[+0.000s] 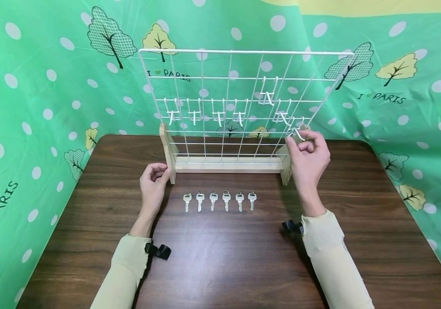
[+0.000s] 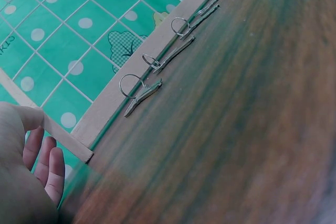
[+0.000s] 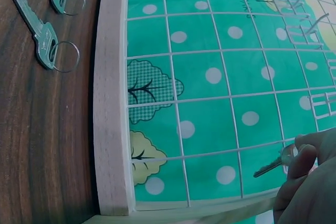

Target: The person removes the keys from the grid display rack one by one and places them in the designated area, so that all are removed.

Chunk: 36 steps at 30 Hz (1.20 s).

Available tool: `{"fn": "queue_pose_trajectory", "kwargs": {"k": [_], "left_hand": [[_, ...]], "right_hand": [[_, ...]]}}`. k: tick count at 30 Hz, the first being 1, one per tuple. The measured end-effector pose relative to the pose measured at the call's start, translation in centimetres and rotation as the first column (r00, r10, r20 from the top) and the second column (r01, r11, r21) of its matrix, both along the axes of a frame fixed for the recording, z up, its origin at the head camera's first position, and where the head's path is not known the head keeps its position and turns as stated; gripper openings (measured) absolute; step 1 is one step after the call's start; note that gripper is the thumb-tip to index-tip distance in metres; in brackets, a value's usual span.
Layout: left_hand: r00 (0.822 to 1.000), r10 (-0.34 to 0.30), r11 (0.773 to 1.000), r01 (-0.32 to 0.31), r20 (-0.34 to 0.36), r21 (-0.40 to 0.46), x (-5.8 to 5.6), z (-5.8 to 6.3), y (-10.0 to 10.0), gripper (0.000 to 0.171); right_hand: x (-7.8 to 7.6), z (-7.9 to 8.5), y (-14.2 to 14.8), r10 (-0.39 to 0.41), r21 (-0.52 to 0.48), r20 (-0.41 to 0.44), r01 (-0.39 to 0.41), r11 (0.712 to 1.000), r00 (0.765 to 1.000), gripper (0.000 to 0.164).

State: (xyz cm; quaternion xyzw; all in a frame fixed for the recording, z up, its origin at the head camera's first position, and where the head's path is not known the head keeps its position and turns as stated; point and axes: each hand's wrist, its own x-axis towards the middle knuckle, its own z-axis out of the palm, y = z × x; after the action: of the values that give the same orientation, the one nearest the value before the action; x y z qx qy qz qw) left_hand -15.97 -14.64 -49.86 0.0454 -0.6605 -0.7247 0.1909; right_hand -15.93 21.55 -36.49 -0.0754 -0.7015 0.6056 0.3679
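A white wire grid rack [image 1: 228,78] stands upright in a wooden base [image 1: 228,165]. My right hand [image 1: 311,156] is at the rack's lower right, beside a white hook [image 1: 298,132]. In the right wrist view, that hand pinches a key [image 3: 269,168] whose blade sticks out from the fingertips; its head is partly covered. At the base's left upright [image 1: 168,150], my left hand [image 1: 154,184] grips the wood between thumb and fingers. Several keys [image 1: 213,201] with metal rings [image 3: 67,57] lie in a row on the table before the base.
Other white hooks [image 1: 218,116] hang in a row across the grid, with one higher hook [image 1: 267,96] towards the right. The dark wood table [image 1: 220,257] reaches back to a green patterned cloth [image 1: 50,86].
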Motion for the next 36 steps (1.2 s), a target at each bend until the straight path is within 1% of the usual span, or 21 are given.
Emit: {"fn": "queue_pose_trajectory", "kwargs": {"k": [4, 6, 9, 13, 14, 18, 21, 26, 36], "left_hand": [[1.0, 0.003, 1.0, -0.003, 0.002, -0.002, -0.1, 0.0, 0.0, 0.02], [1.0, 0.006, 1.0, -0.006, 0.002, -0.003, -0.1, -0.1, -0.1, 0.02], [1.0, 0.009, 1.0, -0.009, -0.005, -0.004, -0.2, -0.2, -0.1, 0.02], [1.0, 0.007, 1.0, -0.007, -0.005, -0.004, -0.1, -0.2, -0.1, 0.022], [1.0, 0.007, 1.0, -0.007, -0.007, -0.003, -0.1, -0.1, -0.1, 0.022], [1.0, 0.009, 1.0, -0.009, -0.017, -0.007, -0.2, -0.1, -0.1, 0.023], [1.0, 0.009, 1.0, -0.01, -0.025, -0.012, -0.2, -0.2, -0.1, 0.023], [1.0, 0.003, 1.0, -0.004, -0.023, -0.012, -0.2, -0.2, -0.1, 0.024], [1.0, 0.003, 1.0, -0.003, -0.019, -0.004, -0.2, -0.2, -0.1, 0.024]], "right_hand": [[0.0, 0.2, -0.1, 0.002, -0.013, 0.005, -0.002, 1.0, 1.0, 0.028], [-0.1, 0.0, 0.0, 0.009, -0.015, 0.004, -0.009, 1.0, 1.0, 0.029], [-0.7, -0.8, 0.6, 0.025, -0.012, 0.002, -0.025, 1.0, 1.0, 0.031], [-1.5, -2.0, 1.3, 0.045, -0.013, -0.009, -0.045, 0.999, 0.999, 0.019], [-1.6, -2.1, 1.4, 0.051, -0.019, -0.015, -0.051, 0.999, 0.999, 0.018], [-1.6, -2.0, 1.4, 0.075, -0.06, -0.031, -0.077, 0.995, 0.997, 0.026], [-1.6, -1.7, 1.4, 0.097, -0.104, -0.038, -0.101, 0.989, 0.995, 0.024], [-1.6, -1.6, 1.4, 0.121, -0.12, -0.053, -0.127, 0.985, 0.991, 0.024], [-1.7, -1.3, 1.4, 0.091, -0.117, -0.031, -0.094, 0.989, 0.995, 0.028]]}}
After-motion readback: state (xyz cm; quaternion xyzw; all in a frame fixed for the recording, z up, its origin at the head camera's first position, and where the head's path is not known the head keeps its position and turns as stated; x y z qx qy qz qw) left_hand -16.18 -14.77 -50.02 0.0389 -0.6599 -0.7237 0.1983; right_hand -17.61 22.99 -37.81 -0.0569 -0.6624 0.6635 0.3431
